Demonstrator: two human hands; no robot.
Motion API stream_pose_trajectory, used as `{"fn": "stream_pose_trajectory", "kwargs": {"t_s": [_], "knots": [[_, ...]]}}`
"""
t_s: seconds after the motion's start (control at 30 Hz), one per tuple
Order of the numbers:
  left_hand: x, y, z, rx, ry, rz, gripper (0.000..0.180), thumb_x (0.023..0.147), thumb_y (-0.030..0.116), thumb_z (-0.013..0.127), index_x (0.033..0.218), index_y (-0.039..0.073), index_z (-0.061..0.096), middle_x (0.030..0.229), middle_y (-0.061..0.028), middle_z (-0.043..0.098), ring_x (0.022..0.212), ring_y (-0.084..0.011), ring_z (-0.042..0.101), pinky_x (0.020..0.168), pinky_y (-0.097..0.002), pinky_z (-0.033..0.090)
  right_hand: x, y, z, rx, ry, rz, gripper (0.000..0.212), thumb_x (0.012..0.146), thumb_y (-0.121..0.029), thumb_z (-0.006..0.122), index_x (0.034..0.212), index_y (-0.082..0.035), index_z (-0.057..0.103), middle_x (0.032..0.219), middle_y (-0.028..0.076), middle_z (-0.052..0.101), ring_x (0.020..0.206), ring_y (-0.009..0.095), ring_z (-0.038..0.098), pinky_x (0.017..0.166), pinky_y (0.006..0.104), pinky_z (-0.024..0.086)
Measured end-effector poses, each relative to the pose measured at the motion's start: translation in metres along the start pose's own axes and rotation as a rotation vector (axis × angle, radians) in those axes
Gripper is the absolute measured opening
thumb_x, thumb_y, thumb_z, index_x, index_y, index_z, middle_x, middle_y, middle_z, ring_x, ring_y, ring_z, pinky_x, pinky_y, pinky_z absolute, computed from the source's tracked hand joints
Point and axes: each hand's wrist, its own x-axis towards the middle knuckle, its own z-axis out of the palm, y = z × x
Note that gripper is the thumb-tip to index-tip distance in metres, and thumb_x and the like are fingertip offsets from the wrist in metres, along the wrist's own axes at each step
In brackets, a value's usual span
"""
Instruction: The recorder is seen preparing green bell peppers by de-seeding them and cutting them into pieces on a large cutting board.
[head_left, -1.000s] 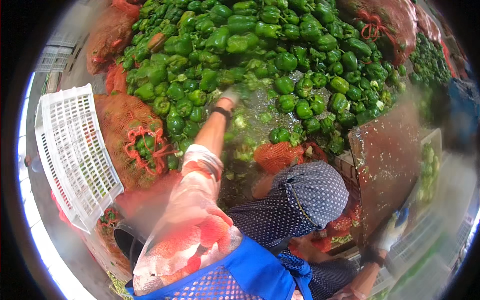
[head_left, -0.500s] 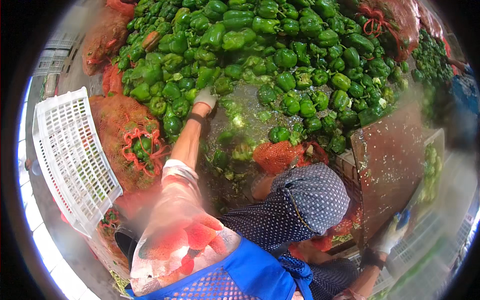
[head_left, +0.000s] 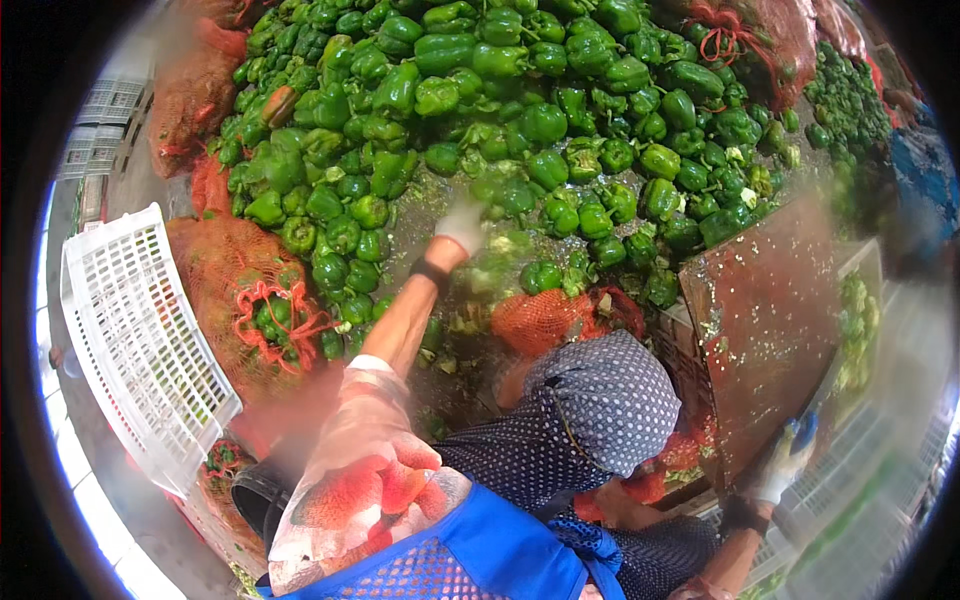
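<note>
My left hand point(head_left: 460, 228), in a white glove, reaches over the wet, scrap-strewn surface at the near edge of a pile of green bell peppers point(head_left: 500, 60). Motion smears its fingers, and a blurred pepper point(head_left: 508, 196) lies just beyond them. At the lower right, my right hand point(head_left: 785, 465), in a white glove with blue on the fingers, is closed at the edge of a tilted brown board point(head_left: 765, 320) spotted with pale bits.
A person in a dotted head covering point(head_left: 610, 395) bends close in front of me, beside a red mesh sack point(head_left: 540, 320). On the left stand a white plastic crate point(head_left: 150, 345) and a filled mesh sack point(head_left: 235, 260). Another person's blue sleeve point(head_left: 925, 175) shows far right.
My left hand has moved right, away from the peppers at the left of the pile, over the littered surface. My right hand stays at the board while the view has shifted slightly.
</note>
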Motion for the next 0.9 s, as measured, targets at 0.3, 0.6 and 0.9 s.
{"fn": "stream_pose_trajectory", "kwargs": {"t_s": [0.3, 0.6, 0.9], "knots": [[0.124, -0.017, -0.011, 0.295, 0.314, 0.013, 0.045, 0.084, 0.008, 0.051, 0.129, 0.009, 0.052, 0.137, -0.0213, 0.045, 0.129, -0.0358, 0.041, 0.104, -0.0404, 0.039, 0.0, -0.007, 0.002, -0.019, 0.018, 0.012, 0.049, 0.093, -0.022, 0.06, 0.134, 0.002, 0.045, 0.131, 0.014, 0.051, 0.119, 0.025, 0.049, 0.103, 0.0353, 0.037], [0.051, -0.037, 0.02, 0.111, -0.047, -0.033, 0.051, 0.082, 0.002, 0.051, 0.132, 0.009, 0.048, 0.135, -0.0212, 0.047, 0.123, -0.0359, 0.048, 0.101, -0.0395, 0.041, 0.001, -0.016, 0.005, -0.038, -0.001, 0.044, 0.048, 0.094, -0.021, 0.059, 0.133, 0.002, 0.045, 0.132, 0.015, 0.051, 0.119, 0.024, 0.049, 0.102, 0.0351, 0.038], [0.112, -0.004, 0.018, 0.078, -0.066, 0.022, 0.055, 0.082, 0.003, 0.051, 0.136, 0.011, 0.045, 0.145, -0.0187, 0.038, 0.128, -0.0365, 0.043, 0.104, -0.0406, 0.039, 0.001, -0.008, 0.006, -0.028, 0.004, -0.005, 0.048, 0.092, -0.016, 0.061, 0.133, 0.004, 0.045, 0.132, 0.015, 0.051, 0.12, 0.024, 0.049, 0.103, 0.0353, 0.036]]}}
